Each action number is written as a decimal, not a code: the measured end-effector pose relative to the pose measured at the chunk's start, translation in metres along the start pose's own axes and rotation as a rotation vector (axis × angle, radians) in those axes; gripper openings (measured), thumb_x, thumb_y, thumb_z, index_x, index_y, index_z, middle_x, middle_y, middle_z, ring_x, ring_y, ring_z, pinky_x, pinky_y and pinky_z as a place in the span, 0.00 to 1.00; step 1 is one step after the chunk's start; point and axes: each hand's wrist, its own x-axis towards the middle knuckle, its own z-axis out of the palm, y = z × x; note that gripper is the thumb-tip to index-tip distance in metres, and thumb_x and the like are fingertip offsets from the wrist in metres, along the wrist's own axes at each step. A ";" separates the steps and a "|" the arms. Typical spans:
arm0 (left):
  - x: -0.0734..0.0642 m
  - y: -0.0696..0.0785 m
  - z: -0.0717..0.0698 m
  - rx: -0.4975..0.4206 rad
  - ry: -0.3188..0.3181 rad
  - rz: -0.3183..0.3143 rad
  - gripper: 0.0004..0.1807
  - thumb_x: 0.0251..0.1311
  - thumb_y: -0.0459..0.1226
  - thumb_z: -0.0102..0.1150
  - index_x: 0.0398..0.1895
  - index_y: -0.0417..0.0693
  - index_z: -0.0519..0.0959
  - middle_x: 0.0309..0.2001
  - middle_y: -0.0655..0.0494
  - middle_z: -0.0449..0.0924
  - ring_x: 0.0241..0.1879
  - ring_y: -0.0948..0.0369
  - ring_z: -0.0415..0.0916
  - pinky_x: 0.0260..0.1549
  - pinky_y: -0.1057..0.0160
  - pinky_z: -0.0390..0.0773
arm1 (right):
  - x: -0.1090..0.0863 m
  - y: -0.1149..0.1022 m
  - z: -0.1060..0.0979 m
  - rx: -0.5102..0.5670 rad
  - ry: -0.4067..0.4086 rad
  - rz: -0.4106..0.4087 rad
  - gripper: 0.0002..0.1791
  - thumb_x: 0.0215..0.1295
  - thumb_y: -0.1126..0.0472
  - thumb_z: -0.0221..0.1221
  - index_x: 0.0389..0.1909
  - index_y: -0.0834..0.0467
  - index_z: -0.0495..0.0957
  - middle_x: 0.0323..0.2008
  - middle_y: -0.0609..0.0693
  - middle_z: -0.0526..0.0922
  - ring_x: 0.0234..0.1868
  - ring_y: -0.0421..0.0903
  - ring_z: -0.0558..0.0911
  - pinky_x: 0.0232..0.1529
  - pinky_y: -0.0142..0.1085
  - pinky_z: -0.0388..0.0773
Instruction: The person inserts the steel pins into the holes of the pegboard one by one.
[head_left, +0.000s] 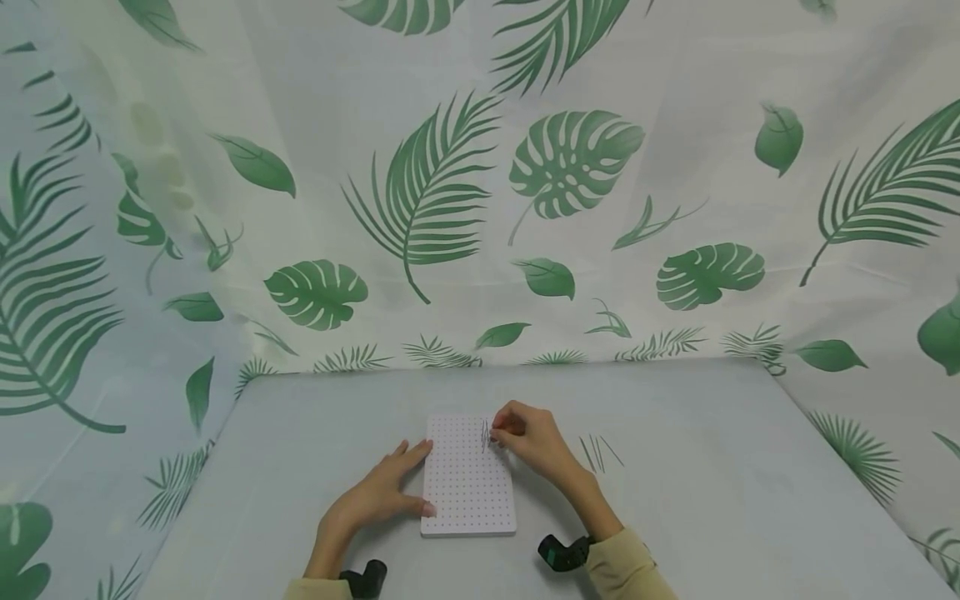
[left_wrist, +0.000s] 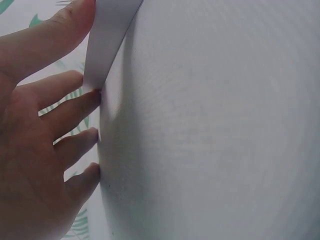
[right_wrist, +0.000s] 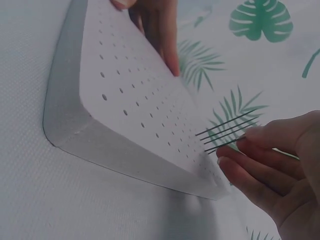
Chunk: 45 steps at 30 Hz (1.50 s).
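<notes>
A white pegboard (head_left: pixel 467 500) with rows of small holes lies on the table. At its left edge rests my left hand (head_left: pixel 378 490), fingers spread, the thumb near the lower left corner. The left wrist view shows that hand's thumb and fingers (left_wrist: pixel 75 115) against the board's side (left_wrist: pixel 107 40). Several thin dark rods (right_wrist: pixel 227 122) stand in holes near the far right corner. My right hand (head_left: pixel 536 437) is over that corner and pinches a thin dark rod (right_wrist: pixel 227 145) between thumb and index finger, its lower end close to the board's face.
More thin dark rods (head_left: pixel 597 454) lie loose on the table to the right of my right hand. The pale table (head_left: pixel 712 492) is backed by a white cloth (head_left: pixel 465 325) with green leaf prints. Each wrist carries a black camera (head_left: pixel 564 553).
</notes>
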 end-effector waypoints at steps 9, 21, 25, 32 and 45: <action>0.001 -0.001 0.002 0.007 0.009 -0.023 0.56 0.44 0.46 0.81 0.78 0.46 0.64 0.79 0.36 0.56 0.78 0.28 0.45 0.71 0.25 0.50 | -0.001 0.001 0.001 -0.038 -0.032 0.022 0.07 0.62 0.67 0.70 0.35 0.54 0.82 0.33 0.45 0.88 0.35 0.40 0.87 0.38 0.30 0.85; -0.001 0.002 0.000 -0.001 0.014 -0.026 0.55 0.44 0.44 0.81 0.78 0.45 0.64 0.79 0.36 0.57 0.78 0.29 0.45 0.72 0.26 0.49 | -0.010 0.009 -0.015 -0.143 -0.054 0.040 0.06 0.61 0.68 0.70 0.36 0.55 0.84 0.34 0.46 0.89 0.36 0.41 0.87 0.40 0.32 0.85; -0.002 0.002 -0.001 0.001 0.014 -0.029 0.55 0.44 0.44 0.81 0.78 0.45 0.64 0.79 0.35 0.56 0.78 0.28 0.45 0.72 0.26 0.49 | -0.014 0.011 -0.022 -0.177 -0.058 0.048 0.07 0.61 0.69 0.70 0.36 0.54 0.84 0.35 0.45 0.89 0.37 0.41 0.87 0.40 0.31 0.84; -0.001 0.001 0.000 0.013 0.014 -0.017 0.56 0.44 0.45 0.80 0.78 0.45 0.63 0.79 0.36 0.57 0.78 0.29 0.45 0.72 0.26 0.49 | -0.021 0.014 -0.032 -0.205 -0.046 0.069 0.08 0.60 0.69 0.70 0.36 0.53 0.84 0.34 0.44 0.89 0.36 0.40 0.86 0.39 0.32 0.85; 0.000 0.001 0.001 0.009 0.012 -0.035 0.56 0.43 0.45 0.81 0.79 0.47 0.63 0.79 0.35 0.56 0.78 0.28 0.45 0.72 0.26 0.49 | -0.034 0.021 -0.054 -0.238 -0.047 0.045 0.05 0.61 0.67 0.70 0.36 0.55 0.84 0.33 0.46 0.88 0.34 0.38 0.84 0.36 0.31 0.84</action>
